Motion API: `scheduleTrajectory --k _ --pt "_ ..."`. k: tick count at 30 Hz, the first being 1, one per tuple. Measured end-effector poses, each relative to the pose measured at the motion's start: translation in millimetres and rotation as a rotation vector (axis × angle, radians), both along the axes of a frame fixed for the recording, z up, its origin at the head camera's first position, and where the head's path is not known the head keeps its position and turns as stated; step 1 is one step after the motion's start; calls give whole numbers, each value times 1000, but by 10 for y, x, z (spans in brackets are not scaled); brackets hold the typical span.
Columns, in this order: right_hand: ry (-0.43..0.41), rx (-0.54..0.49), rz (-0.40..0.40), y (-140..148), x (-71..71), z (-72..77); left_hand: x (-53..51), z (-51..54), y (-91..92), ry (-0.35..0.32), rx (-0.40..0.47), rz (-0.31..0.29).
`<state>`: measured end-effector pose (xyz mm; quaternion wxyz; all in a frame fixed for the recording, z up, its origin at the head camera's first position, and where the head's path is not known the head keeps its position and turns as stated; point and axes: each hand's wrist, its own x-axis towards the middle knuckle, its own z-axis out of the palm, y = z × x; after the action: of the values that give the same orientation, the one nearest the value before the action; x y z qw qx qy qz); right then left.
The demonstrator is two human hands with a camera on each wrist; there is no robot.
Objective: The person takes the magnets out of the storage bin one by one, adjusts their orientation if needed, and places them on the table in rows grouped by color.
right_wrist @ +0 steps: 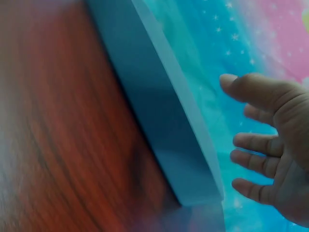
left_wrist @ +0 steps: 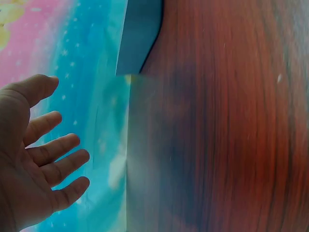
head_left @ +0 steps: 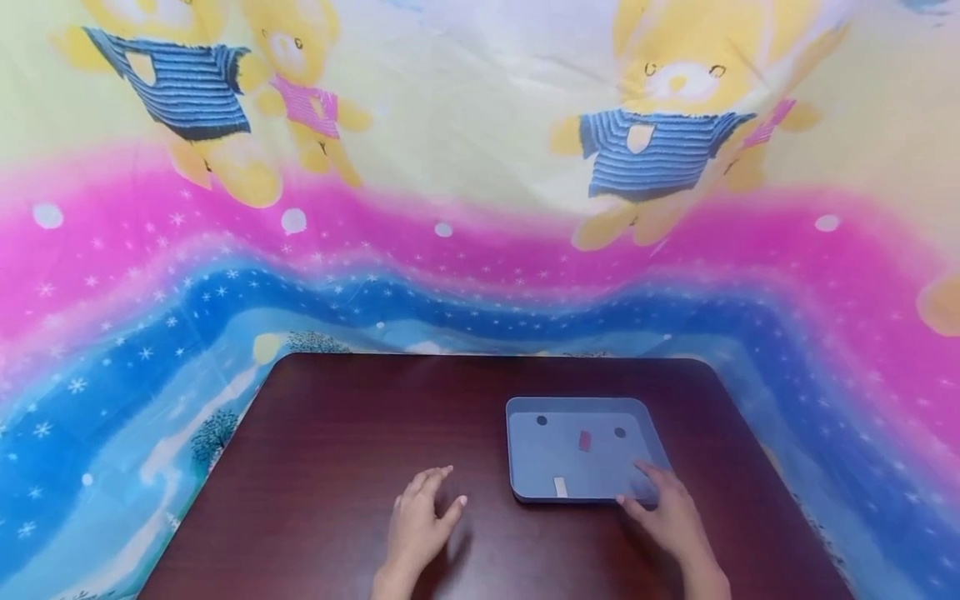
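A shallow blue-grey tray lies on the right half of the table. Inside it are a small red piece, a small white piece near the front wall, and two dark round spots towards the back. My right hand is at the tray's front right corner with fingers spread and relaxed; whether it touches the rim I cannot tell. My left hand, empty and loosely spread, is over the table left of the tray. In the right wrist view the tray's side wall stands beside the fingers.
The dark red-brown wooden table has rounded far corners. Behind and around it hangs a cloth printed with bears, snowflakes and pink and blue bands.
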<state>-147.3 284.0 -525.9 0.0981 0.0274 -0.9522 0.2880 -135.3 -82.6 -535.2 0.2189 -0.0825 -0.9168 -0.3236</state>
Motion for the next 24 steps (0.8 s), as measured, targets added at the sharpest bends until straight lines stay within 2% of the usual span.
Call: scheduleTrajectory --k 5,8,17,24 --pt "70 21 -30 101 -11 -113 -27 9 117 15 17 -39" --pt "78 32 -46 169 -22 -149 -61 30 182 11 23 -66" --pt "18 20 -72 345 -63 -227 -221 151 351 -31 9 -185" --pt "-46 -4 -67 446 -119 -256 -346 179 496 8 18 -261"
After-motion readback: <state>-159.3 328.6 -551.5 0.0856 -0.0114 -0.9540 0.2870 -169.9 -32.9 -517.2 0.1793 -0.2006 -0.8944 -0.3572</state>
